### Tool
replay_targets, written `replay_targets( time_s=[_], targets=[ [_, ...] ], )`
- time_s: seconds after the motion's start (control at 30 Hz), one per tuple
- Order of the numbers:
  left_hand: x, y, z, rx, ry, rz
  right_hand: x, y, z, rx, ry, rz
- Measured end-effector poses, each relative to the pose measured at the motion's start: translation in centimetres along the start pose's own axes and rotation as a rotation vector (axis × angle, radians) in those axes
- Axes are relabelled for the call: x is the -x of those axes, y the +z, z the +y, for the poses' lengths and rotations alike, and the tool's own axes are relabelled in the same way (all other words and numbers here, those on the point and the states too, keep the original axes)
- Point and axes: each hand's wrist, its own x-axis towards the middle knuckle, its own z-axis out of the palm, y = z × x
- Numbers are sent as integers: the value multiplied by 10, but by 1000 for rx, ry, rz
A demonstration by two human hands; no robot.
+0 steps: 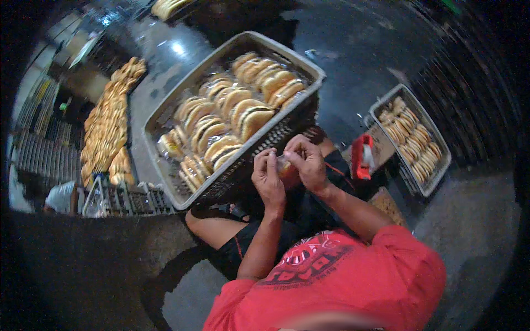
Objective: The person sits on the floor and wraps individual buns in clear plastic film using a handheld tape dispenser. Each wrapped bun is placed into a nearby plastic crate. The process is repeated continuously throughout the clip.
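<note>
My left hand and my right hand are close together over my lap. Thumbs and fingers of both pinch a small clear plastic bag; something reddish or orange shows below it, too dim to name. Just beyond my hands, a large grey plastic crate sits at a slant. It holds rows of round, flat filled breads, many in clear wrapping. To the right of my right hand is a red tape dispenser with a pale roll.
At the right, a second crate holds more round breads. A long heap of breads lies at the left, beyond stacked crates. More bread shows at the top edge. Dark slatted stacks stand at the far right.
</note>
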Motion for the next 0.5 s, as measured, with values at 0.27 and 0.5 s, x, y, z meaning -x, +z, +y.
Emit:
replay_targets(
  time_s=[0.27,0.5],
  targets=[
    [4,8,5,-21,-123,-122,77,-195,65,594,293,840],
    [2,17,-3,-83,-38,-205,160,-263,164,455,823,757]
  ],
)
